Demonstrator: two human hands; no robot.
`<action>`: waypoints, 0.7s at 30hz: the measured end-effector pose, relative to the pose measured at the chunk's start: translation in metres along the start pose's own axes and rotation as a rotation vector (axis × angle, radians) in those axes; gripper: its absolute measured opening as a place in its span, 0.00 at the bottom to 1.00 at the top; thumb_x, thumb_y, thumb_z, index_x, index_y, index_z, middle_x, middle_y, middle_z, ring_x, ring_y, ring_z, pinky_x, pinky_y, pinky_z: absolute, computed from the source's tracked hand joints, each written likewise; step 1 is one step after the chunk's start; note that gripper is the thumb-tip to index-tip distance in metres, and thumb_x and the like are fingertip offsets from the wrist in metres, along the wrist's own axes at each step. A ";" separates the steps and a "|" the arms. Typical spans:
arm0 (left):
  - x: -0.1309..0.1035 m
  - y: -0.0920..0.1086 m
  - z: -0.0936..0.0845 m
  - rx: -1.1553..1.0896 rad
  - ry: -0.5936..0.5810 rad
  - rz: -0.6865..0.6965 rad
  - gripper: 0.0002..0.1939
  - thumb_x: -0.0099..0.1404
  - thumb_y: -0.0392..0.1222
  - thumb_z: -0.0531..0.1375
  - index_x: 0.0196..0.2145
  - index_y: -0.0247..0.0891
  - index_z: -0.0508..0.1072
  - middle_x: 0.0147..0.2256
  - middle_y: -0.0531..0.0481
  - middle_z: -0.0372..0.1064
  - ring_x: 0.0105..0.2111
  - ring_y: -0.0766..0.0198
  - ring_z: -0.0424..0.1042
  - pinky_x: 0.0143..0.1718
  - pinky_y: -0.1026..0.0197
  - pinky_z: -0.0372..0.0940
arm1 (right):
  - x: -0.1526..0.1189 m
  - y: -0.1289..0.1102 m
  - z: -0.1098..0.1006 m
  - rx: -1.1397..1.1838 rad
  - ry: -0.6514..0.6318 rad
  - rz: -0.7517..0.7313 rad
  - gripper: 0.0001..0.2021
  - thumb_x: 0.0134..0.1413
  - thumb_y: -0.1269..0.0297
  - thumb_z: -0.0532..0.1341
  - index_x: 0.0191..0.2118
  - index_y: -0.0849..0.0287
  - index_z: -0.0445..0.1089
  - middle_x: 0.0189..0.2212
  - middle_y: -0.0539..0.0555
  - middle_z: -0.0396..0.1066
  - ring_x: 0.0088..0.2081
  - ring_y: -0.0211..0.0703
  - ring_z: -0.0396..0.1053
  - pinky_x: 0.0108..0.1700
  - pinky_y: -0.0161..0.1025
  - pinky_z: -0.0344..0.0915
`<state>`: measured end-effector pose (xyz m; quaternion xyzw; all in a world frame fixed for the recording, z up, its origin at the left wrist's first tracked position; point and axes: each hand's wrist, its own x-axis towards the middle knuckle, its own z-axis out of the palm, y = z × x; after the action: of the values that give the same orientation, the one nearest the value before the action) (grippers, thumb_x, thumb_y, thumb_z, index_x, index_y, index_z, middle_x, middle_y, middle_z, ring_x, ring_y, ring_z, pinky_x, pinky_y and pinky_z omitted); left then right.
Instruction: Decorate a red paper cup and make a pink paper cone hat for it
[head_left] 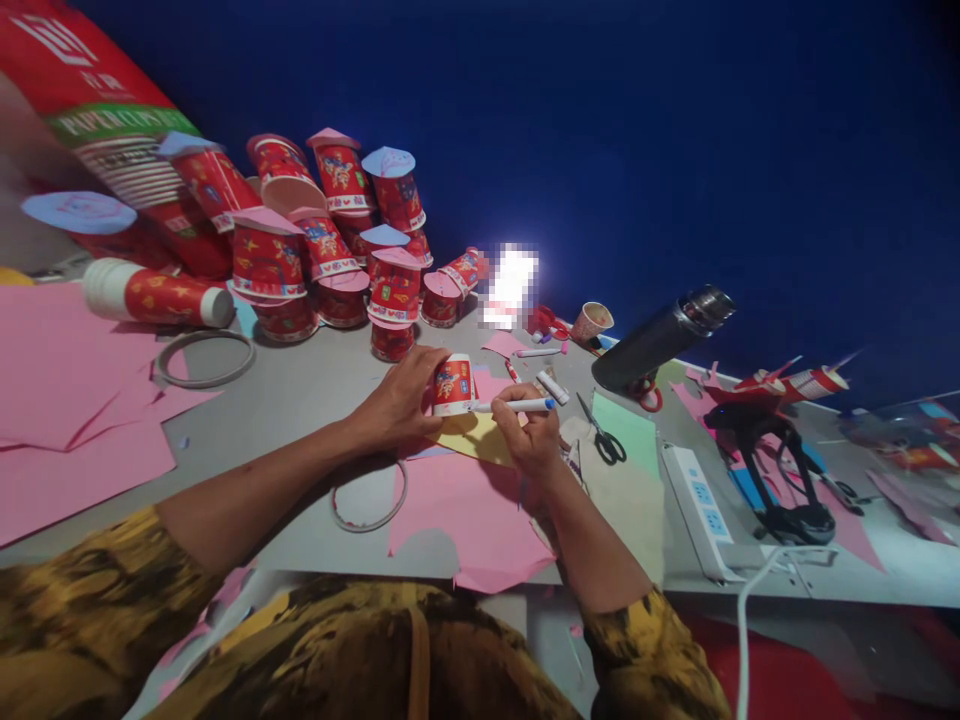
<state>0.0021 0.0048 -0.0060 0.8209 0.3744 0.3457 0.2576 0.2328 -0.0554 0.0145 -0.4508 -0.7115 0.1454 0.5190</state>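
A red printed paper cup (pixel 454 384) with a white rim is in my left hand (pixel 409 393), its fingers wrapped round the left side. My right hand (pixel 527 425) grips a white marker pen (pixel 529 405) with a blue end, its tip at the lower right of the cup near the rim. Yellow paper (pixel 480 440) lies beneath the cup, over pink sheets (pixel 450 510). Below my left forearm rests a grey ring (pixel 335 507). Right of my right hand are a white cap-like piece (pixel 553 387) and black-handled scissors (pixel 609 447).
Stacked red cups with paper tops (pixel 322 240) stand at the back left, beside a bag of paper cups (pixel 112 110). A dark thermos (pixel 660 340) leans at the back right. A white power strip (pixel 699 510) and black headgear (pixel 780 470) lie right. Pink sheets (pixel 67 400) cover the left.
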 end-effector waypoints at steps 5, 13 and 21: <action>0.000 0.000 0.000 0.021 -0.008 0.010 0.42 0.55 0.37 0.68 0.66 0.42 0.62 0.61 0.37 0.64 0.62 0.43 0.67 0.65 0.36 0.66 | 0.000 0.002 -0.001 -0.035 -0.027 -0.009 0.10 0.68 0.59 0.62 0.35 0.55 0.72 0.29 0.51 0.73 0.32 0.43 0.71 0.37 0.40 0.68; -0.001 -0.001 0.001 0.031 0.000 0.019 0.43 0.55 0.35 0.68 0.66 0.42 0.61 0.61 0.36 0.65 0.63 0.42 0.68 0.65 0.35 0.67 | 0.001 0.003 -0.002 -0.059 0.000 -0.052 0.10 0.69 0.61 0.61 0.34 0.55 0.71 0.28 0.50 0.73 0.29 0.41 0.71 0.35 0.38 0.67; -0.003 -0.005 0.004 0.009 -0.008 0.051 0.46 0.54 0.31 0.65 0.69 0.43 0.58 0.65 0.36 0.62 0.67 0.43 0.66 0.67 0.34 0.66 | 0.001 0.003 -0.001 -0.012 0.084 -0.066 0.10 0.70 0.60 0.62 0.34 0.55 0.72 0.25 0.48 0.72 0.25 0.38 0.67 0.30 0.37 0.64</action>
<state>0.0014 0.0048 -0.0136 0.8326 0.3541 0.3473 0.2465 0.2349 -0.0533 0.0139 -0.4362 -0.7044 0.1049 0.5500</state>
